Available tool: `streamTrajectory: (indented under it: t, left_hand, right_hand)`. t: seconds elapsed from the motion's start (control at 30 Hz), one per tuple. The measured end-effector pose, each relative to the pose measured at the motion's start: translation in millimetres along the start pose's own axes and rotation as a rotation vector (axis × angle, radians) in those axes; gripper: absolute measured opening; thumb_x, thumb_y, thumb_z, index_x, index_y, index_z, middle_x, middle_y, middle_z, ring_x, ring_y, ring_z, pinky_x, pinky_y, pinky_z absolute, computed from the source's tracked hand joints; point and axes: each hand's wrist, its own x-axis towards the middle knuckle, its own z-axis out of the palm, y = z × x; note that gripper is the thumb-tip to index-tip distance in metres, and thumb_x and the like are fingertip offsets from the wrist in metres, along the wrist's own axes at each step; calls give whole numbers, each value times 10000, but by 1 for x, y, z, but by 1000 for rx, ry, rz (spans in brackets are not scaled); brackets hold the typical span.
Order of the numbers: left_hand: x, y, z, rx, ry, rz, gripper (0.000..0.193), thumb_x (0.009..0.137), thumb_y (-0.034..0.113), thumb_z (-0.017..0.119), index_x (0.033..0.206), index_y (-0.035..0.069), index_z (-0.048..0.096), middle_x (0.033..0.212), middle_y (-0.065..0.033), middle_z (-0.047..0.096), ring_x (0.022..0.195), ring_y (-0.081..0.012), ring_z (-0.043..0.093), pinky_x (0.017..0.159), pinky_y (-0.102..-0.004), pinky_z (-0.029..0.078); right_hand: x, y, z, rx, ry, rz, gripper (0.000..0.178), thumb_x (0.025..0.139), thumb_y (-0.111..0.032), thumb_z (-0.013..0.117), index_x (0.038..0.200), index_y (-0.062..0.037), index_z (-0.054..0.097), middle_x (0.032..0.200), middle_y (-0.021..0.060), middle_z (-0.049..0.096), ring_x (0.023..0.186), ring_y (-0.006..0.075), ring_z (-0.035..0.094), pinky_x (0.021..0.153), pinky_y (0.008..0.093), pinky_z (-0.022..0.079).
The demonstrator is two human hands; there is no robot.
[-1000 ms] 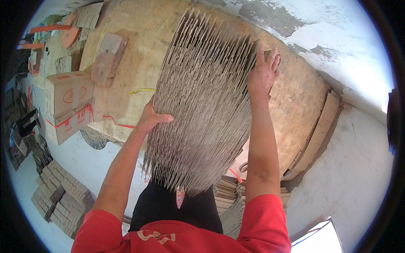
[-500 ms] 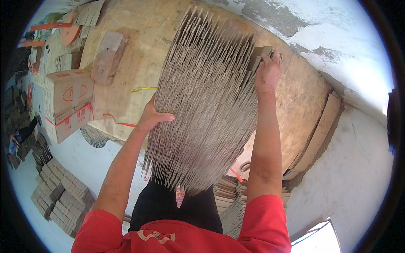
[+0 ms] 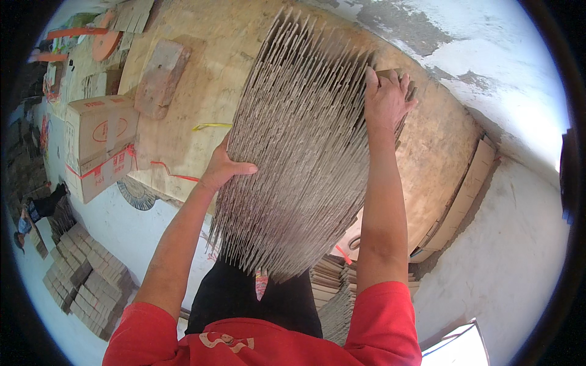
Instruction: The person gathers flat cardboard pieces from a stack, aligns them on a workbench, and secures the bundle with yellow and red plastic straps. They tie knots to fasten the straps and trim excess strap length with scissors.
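Closed carton (image 3: 101, 146), tan with red print and red strapping, sits left on a big cardboard stack (image 3: 201, 79); a flat brown slab (image 3: 160, 76) lies beside it. Bundle of flattened cardboard sheets (image 3: 299, 158) stands on edge, centre. Left hand (image 3: 223, 168) cups its left side, fingers together. Right hand (image 3: 386, 100) grips its top-right corner, fingers curled.

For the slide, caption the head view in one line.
Both hands, left hand and right hand, grip a thick stack of flattened cardboard sheets over a round worktable.
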Motion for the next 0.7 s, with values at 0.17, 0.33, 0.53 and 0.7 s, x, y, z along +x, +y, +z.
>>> streamTrajectory:
  t: [0.17,0.33,0.53,0.7]
  left_hand:
    - [-1,5,2,-5,-5,-10,1041,493,141,852,1365,-45,315,1269,-133,507,1184,-234,476,1046,-338,332]
    - [0,5,-1,3,-15,-17,1040,490,143,855,1363,-45,321,1267,-127,510,1178,-227,478,1044,-337,333]
    - [0,3,-5,1,-1,-33,1026,488,139,848,1363,-25,337,1263,-115,515,1174,-227,478,1042,-332,335]
    - [0,5,-3,58,32,-51,1020,485,120,841,1360,-28,337,1259,-116,517,1167,-229,483,1039,-335,340]
  right_hand:
    - [1,1,10,-42,95,-11,370,845,-288,553,1153,-83,577,1352,64,461,1335,294,306,1010,681,116]
    - [6,12,20,24,233,-203,514,818,-160,575,1315,-160,446,1408,68,384,1344,283,296,1045,634,123]
    - [2,2,8,-100,216,-575,595,736,31,565,1252,-261,517,1401,66,383,1353,243,287,1062,606,136]
    - [7,10,22,25,248,-652,420,703,35,573,1088,-133,580,1286,70,488,1292,229,375,1075,555,166]
